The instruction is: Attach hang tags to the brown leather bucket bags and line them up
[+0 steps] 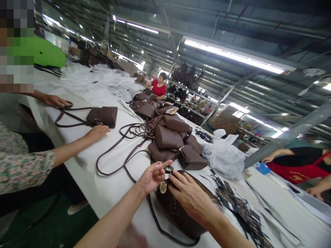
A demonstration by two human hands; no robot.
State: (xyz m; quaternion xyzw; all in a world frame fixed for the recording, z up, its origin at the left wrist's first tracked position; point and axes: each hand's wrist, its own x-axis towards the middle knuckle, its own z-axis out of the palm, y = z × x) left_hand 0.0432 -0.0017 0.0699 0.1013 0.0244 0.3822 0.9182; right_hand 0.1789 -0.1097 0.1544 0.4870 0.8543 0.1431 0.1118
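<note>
A dark brown handbag (178, 213) lies tilted on the table right in front of me, with a round gold charm (163, 187) on its side and a long strap trailing to the left. My right hand (191, 193) is closed over its upper edge, fingers pressed along the leather; the thumb is hidden. At the near end of the bag, my left hand (154, 176) has its fingers curled and the index finger stretched out beside a small dark loop (169, 169). What the curled fingers hold, if anything, cannot be made out.
A pile of brown handbags (169, 136) with looped straps lies just beyond. To the right are clear plastic bags (224, 155) and dark tags with cords (238, 203). A co-worker's hands at left touch a small brown bag (103, 116). Another person in red stands behind.
</note>
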